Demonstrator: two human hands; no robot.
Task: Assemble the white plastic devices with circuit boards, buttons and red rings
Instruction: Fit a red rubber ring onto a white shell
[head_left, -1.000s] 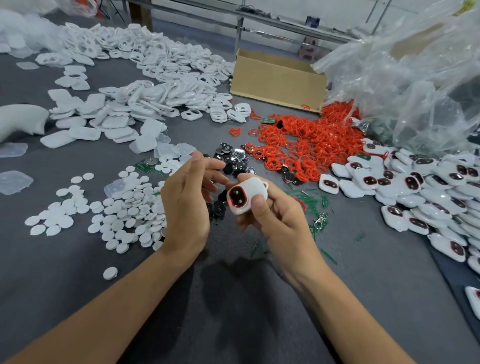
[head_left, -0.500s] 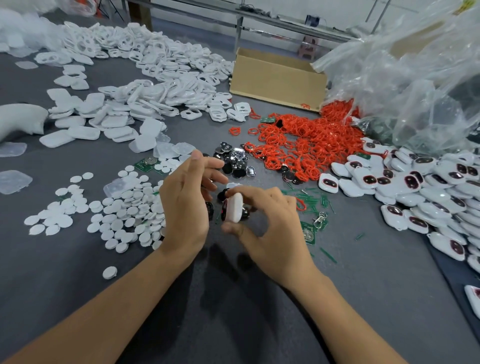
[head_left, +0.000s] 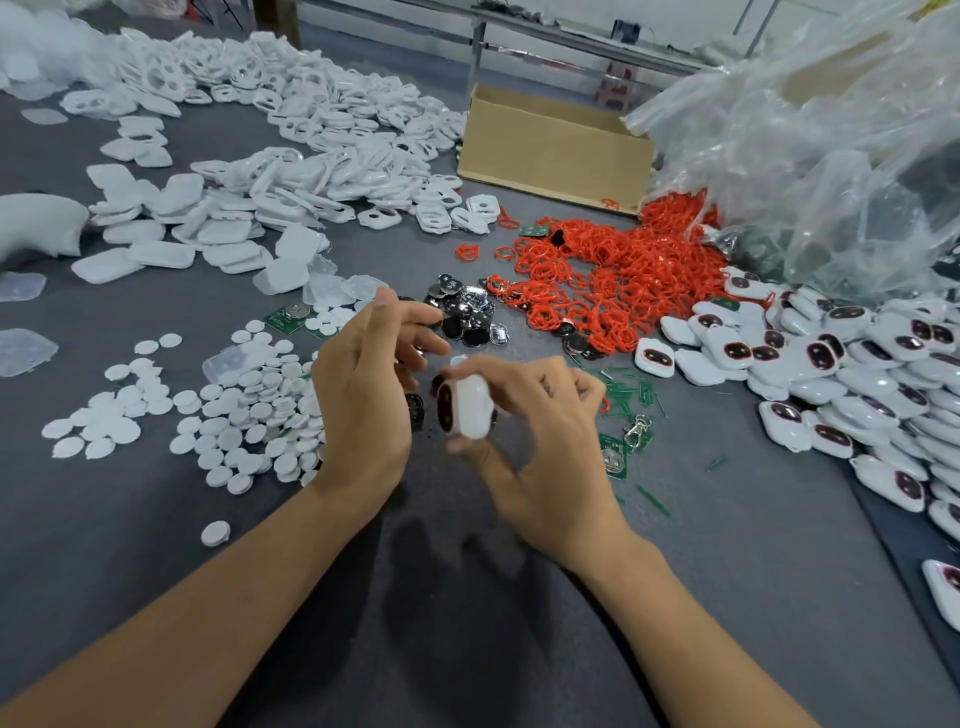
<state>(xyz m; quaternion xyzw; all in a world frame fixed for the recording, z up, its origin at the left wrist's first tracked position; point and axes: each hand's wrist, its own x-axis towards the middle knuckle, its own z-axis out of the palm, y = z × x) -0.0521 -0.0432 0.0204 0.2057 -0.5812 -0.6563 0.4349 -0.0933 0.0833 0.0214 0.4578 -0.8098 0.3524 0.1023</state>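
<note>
Grey table carries everything, and parts lie on most sides of it. At the far right a big clear plastic bag lies crumpled, and to the left of it stands a brown cardboard box. A wide heap of white shells runs along the far left. On the right side the finished devices are piled, each one white with a dark face. Between the box and this pile lies a heap of red rings. White round buttons are spread at the left, near my left wrist. A small group of dark and silver discs is just beyond my hands.

My left hand hovers over the table with its fingers loose and nearly straight, pointing toward these discs. My right hand pinches one white device, thumb under it and fingertips on top. The device is held above the middle of the table, turned on its edge, with its dark red-rimmed face toward my left hand. A green circuit board lies on the table just right of my right hand.
</note>
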